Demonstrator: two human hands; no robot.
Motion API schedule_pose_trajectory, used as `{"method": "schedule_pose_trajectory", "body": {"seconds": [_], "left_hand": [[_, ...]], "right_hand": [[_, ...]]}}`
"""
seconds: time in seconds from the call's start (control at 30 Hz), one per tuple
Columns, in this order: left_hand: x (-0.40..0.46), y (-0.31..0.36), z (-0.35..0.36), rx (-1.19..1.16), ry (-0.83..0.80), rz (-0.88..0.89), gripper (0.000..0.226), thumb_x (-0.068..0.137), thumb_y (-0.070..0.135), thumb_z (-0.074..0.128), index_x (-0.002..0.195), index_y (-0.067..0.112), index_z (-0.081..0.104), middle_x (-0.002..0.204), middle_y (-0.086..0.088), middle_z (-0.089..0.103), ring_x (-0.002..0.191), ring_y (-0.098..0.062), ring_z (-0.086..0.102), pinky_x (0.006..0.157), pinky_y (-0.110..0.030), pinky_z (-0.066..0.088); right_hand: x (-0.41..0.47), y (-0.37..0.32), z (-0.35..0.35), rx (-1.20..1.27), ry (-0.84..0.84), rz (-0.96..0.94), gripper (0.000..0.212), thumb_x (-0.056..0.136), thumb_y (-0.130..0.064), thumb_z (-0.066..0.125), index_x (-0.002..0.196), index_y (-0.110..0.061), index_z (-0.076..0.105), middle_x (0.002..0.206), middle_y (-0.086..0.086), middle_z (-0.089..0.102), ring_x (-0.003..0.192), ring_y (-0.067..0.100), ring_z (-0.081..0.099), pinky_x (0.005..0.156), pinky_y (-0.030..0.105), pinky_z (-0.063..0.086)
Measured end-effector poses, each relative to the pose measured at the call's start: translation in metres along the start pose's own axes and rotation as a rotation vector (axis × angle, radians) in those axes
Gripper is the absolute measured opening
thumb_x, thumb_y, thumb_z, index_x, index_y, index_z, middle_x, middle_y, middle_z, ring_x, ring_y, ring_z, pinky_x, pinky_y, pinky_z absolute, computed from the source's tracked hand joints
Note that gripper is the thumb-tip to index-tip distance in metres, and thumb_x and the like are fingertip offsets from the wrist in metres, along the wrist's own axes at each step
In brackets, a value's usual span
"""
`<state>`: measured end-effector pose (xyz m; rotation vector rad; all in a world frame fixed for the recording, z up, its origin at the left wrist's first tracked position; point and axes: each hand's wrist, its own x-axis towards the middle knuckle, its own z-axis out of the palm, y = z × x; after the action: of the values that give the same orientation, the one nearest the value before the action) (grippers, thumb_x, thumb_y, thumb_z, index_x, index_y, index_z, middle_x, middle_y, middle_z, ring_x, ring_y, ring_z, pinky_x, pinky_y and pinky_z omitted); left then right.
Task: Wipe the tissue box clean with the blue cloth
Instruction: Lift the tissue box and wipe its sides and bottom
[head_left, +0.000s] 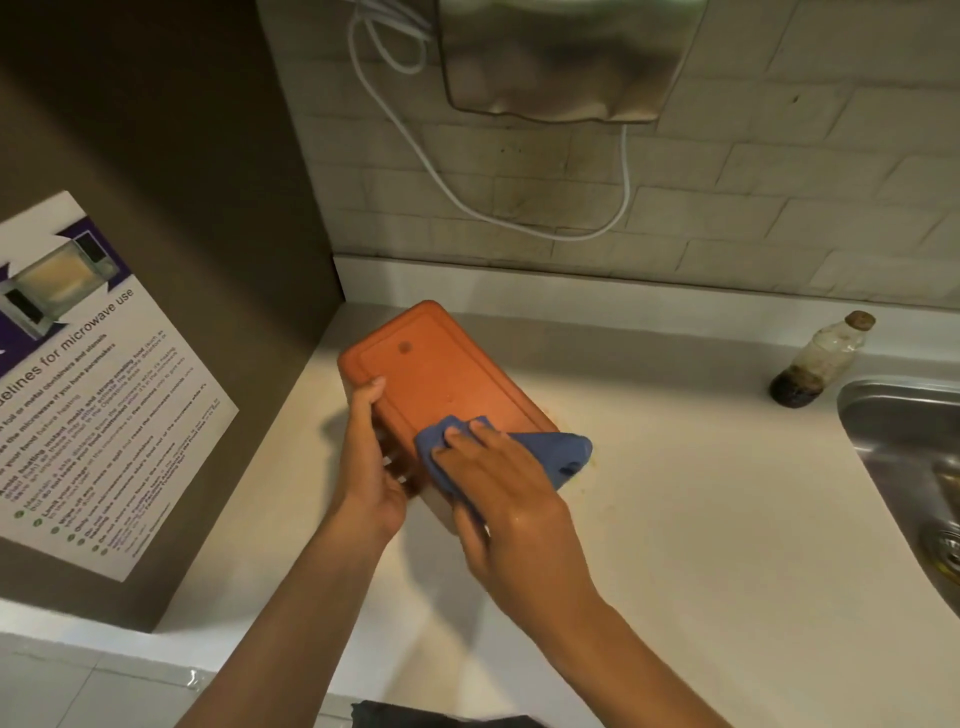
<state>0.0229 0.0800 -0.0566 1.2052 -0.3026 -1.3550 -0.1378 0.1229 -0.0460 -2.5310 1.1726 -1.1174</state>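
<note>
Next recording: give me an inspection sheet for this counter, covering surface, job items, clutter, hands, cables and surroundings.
Surface: pale countertop, small specks near the cloth.
Job's things: orange tissue box tilted, flat face up; blue cloth pressed on its near end.
Clutter: grimy bottle upright beside the sink.
Hands: left hand grips the box's side; right hand presses the cloth.
Cables: white cable loops on the tiled wall.
Surroundings: microwave-use poster, metal wall unit.

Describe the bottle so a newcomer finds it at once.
Start at the steel sink on the right of the counter. Just left of its far corner stands a small clear bottle. It alone stands upright there, grimy, with dark liquid at the bottom and a brownish cap.
</note>
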Motion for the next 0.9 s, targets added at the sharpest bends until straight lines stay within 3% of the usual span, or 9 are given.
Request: {"method": "schedule_pose_trajectory", "body": {"seconds": [0.1,0.2,0.27,0.33,0.43,0.53,0.73,0.9], "left_hand": [[-0.001,-0.005,-0.006,-0.017,-0.003,0.008,0.052,0.078,0.062,0.068,0.116,0.028,0.071,0.104,-0.005,0.08,0.09,-0.024,0.079,0.071,-0.041,0.064],[-0.001,-0.006,-0.007,0.02,-0.036,0.053,0.04,0.087,0.058,0.065,0.12,0.034,0.064,0.101,0.0,0.08,0.086,-0.019,0.078,0.062,-0.035,0.062],[-0.002,-0.004,-0.005,0.049,-0.065,0.06,0.046,0.083,0.06,0.066,0.122,0.037,0.061,0.1,0.002,0.08,0.087,-0.019,0.078,0.061,-0.037,0.062],[-0.005,-0.001,-0.005,0.073,-0.076,0.06,0.057,0.075,0.062,0.068,0.125,0.037,0.059,0.102,0.003,0.079,0.09,-0.021,0.078,0.063,-0.038,0.062],[-0.007,0.001,-0.006,0.156,-0.11,0.037,0.07,0.069,0.062,0.072,0.132,0.033,0.057,0.112,-0.002,0.078,0.101,-0.028,0.075,0.07,-0.041,0.062],[-0.013,-0.004,-0.005,0.228,-0.151,0.006,0.082,0.061,0.063,0.075,0.132,0.026,0.058,0.113,-0.007,0.077,0.097,-0.026,0.076,0.069,-0.037,0.061],[-0.019,-0.017,0.006,0.329,-0.217,0.001,0.084,0.059,0.069,0.073,0.13,0.027,0.056,0.104,-0.001,0.078,0.094,-0.02,0.077,0.068,-0.032,0.061],[-0.018,-0.017,0.005,0.382,-0.189,0.083,0.087,0.056,0.066,0.076,0.13,0.027,0.052,0.111,-0.001,0.075,0.098,-0.019,0.075,0.07,-0.033,0.061]], "right_hand": [[0.008,0.017,-0.009,0.038,0.069,-0.023,0.031,0.089,-0.003,0.055,0.116,-0.006,0.07,0.126,0.009,0.066,0.125,0.024,0.056,0.111,0.03,0.038],[0.025,0.043,-0.025,0.09,0.202,0.12,0.032,0.085,0.005,0.061,0.112,-0.007,0.072,0.12,0.004,0.069,0.113,0.016,0.059,0.107,0.023,0.04],[0.031,0.052,-0.029,0.102,0.213,0.229,0.036,0.086,0.003,0.06,0.117,-0.012,0.07,0.12,-0.003,0.068,0.108,0.013,0.062,0.1,0.016,0.043],[0.034,0.057,-0.029,0.155,0.217,0.339,0.04,0.085,0.005,0.059,0.116,-0.017,0.07,0.114,-0.005,0.071,0.1,0.01,0.066,0.09,0.018,0.05],[0.042,0.067,-0.032,0.273,0.211,0.524,0.037,0.087,-0.002,0.055,0.11,-0.027,0.071,0.097,-0.025,0.069,0.086,-0.008,0.063,0.074,0.02,0.056],[0.058,0.07,-0.034,0.342,0.153,0.567,0.034,0.093,-0.008,0.054,0.113,-0.031,0.07,0.096,-0.035,0.063,0.09,-0.013,0.061,0.081,0.014,0.051],[0.101,0.065,-0.037,0.451,0.26,0.523,0.03,0.092,-0.008,0.051,0.107,-0.025,0.071,0.099,-0.019,0.07,0.096,0.0,0.065,0.09,0.027,0.054],[0.113,0.064,-0.039,0.379,0.191,0.462,0.031,0.089,-0.005,0.052,0.101,-0.025,0.072,0.095,-0.022,0.07,0.093,-0.002,0.064,0.089,0.024,0.054]]}}
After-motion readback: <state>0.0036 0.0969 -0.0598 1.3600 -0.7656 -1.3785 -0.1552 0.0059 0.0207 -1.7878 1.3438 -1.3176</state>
